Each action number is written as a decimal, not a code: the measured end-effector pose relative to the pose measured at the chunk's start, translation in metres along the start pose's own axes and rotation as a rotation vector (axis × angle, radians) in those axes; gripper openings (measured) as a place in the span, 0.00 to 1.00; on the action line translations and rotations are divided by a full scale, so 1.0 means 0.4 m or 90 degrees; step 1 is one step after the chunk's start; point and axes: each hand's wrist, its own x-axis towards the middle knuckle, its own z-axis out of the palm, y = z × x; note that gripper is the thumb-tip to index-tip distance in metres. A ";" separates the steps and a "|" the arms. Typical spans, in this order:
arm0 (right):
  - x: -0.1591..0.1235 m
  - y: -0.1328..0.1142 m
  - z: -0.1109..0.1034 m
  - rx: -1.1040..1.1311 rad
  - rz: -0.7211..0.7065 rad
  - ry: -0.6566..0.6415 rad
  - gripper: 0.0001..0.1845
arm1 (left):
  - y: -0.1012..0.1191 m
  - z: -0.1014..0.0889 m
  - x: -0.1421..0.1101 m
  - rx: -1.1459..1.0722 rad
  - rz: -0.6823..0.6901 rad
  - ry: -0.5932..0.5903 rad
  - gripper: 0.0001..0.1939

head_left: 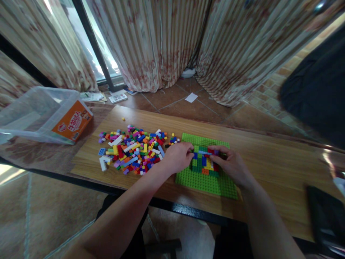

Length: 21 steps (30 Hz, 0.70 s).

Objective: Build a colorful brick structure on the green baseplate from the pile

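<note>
A bright green baseplate point(205, 185) lies on the table, with a low patch of coloured bricks point(198, 163) built on its middle. My right hand point(230, 163) is at the patch's right side, its thumb and forefinger closed about the end of a long light blue brick point(204, 153). At the patch's left edge is my left hand point(178, 156), fingers curled and pressed together; what they hold, if anything, is hidden. Left of that hand spreads a pile of loose bricks point(137, 158) in many colours.
A clear plastic bin point(40, 122) with an orange label stands left of the pile. A single yellow piece point(123, 119) lies near the wooden table's point(269, 172) far edge. A dark flat object point(326, 216) is at the right. Curtains point(151, 46) hang behind; a person's dark clothing point(318, 82) shows at right.
</note>
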 end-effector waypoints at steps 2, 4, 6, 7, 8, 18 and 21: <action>0.000 0.000 0.000 0.011 0.000 -0.001 0.22 | 0.000 0.000 0.000 0.000 0.001 0.002 0.08; 0.001 0.001 -0.001 0.017 -0.003 -0.004 0.22 | 0.001 -0.001 0.000 0.000 -0.001 0.001 0.08; 0.002 0.001 -0.002 0.016 -0.008 -0.006 0.22 | 0.002 -0.002 -0.001 -0.001 -0.003 -0.002 0.08; 0.002 0.001 -0.002 0.016 -0.010 -0.006 0.22 | 0.002 -0.002 -0.001 -0.002 -0.003 -0.003 0.08; 0.002 0.001 -0.002 0.017 -0.009 -0.006 0.22 | 0.002 -0.003 -0.001 -0.003 -0.003 -0.003 0.08; 0.000 -0.005 -0.001 -0.007 0.003 -0.003 0.22 | 0.002 -0.002 -0.002 0.002 -0.005 -0.002 0.09; 0.003 0.000 -0.001 -0.008 -0.003 0.004 0.23 | 0.004 -0.003 -0.002 0.005 -0.004 -0.001 0.08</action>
